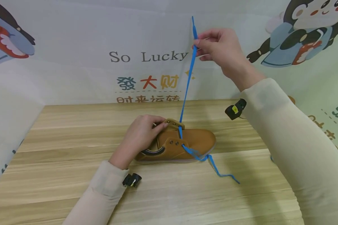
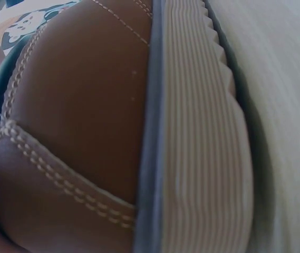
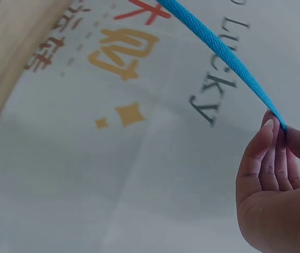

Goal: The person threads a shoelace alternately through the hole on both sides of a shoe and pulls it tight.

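A brown leather shoe point(image 1: 198, 137) lies on the table with its toe to the right. My left hand point(image 1: 142, 131) pinches the far eyelet flap point(image 1: 173, 122) near the shoe's opening. High above the shoe, my right hand point(image 1: 221, 50) pinches a blue shoelace point(image 1: 188, 82) near its tip, and the lace runs taut down to the front eyelets. The lace's other end point(image 1: 221, 175) trails loosely over the near side onto the table. The left wrist view is filled by the shoe's stitched heel point(image 2: 81, 121) and ribbed sole point(image 2: 202, 132). In the right wrist view, thumb and fingertips meet on the lace point(image 3: 218, 47).
The wood-grain table point(image 1: 73, 150) stretches around the shoe. Behind it stands a pale printed backdrop point(image 1: 81, 62) with lettering and cartoon figures. A black wrist device point(image 1: 235, 109) sits at the right cuff, another point(image 1: 131, 180) at the left.
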`<state>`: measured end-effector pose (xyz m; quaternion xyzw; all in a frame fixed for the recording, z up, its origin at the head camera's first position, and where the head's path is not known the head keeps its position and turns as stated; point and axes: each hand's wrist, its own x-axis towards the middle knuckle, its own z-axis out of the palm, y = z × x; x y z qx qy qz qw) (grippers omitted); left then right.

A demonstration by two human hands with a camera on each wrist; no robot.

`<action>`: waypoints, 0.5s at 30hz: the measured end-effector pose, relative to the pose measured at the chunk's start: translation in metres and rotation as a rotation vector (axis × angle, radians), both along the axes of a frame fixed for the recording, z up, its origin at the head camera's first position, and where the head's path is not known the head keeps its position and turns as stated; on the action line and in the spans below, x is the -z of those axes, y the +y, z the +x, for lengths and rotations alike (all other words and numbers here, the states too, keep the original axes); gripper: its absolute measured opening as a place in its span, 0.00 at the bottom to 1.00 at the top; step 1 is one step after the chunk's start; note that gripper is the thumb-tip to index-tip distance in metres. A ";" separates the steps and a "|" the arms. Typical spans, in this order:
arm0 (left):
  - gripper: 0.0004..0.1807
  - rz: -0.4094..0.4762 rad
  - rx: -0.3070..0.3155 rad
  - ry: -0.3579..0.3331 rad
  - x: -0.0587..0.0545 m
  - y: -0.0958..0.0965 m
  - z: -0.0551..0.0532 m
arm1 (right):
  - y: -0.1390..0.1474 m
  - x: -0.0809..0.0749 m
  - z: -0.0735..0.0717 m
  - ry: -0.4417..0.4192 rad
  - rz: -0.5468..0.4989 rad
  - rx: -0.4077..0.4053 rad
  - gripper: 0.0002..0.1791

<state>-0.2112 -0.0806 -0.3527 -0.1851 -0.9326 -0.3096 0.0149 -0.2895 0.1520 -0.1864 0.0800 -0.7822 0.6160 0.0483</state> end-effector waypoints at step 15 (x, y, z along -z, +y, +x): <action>0.13 -0.005 -0.004 0.019 -0.001 0.001 0.001 | 0.004 0.000 0.029 0.101 -0.035 -0.090 0.07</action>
